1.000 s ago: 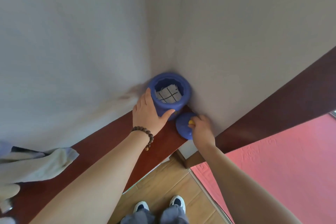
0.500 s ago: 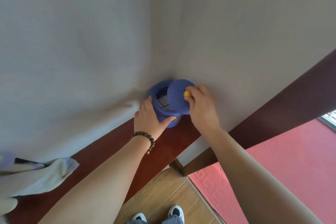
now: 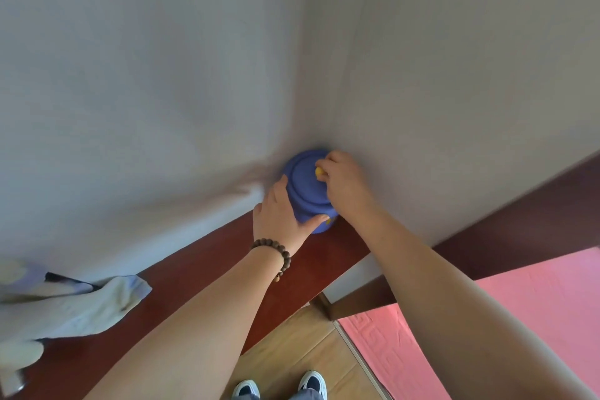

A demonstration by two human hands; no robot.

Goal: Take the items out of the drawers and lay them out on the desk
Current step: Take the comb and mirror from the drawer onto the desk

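Nearest the camera, two shoes (image 3: 279, 386) stand on the wooden floor (image 3: 302, 338), with a pink mat (image 3: 487, 318) to the right. Above them runs the dark red table (image 3: 201, 273), its top mostly draped in a pale cloth (image 3: 146, 114). A crumpled rag (image 3: 78, 305) lies at the left edge, partly cut off, and what sits below it is too blurred to name.

Farther in, the left hand (image 3: 276, 214), a bead bracelet (image 3: 274, 250) on its wrist, curls fingers and thumb around the side of the blue jar (image 3: 308, 201), probably to keep it from sliding or turning. The jar stands on the table at the far corner, where the cloth folds.

Beyond that, the right hand (image 3: 344, 182) pinches the yellow knob (image 3: 319, 172) of the blue lid (image 3: 303, 178), which sits on the jar's mouth; this grip looks meant to seat or turn the lid. Whether it is fully seated cannot be told.

The lid covers the jar's contents, the right hand hides the jar's right side, and no drawers are in view.
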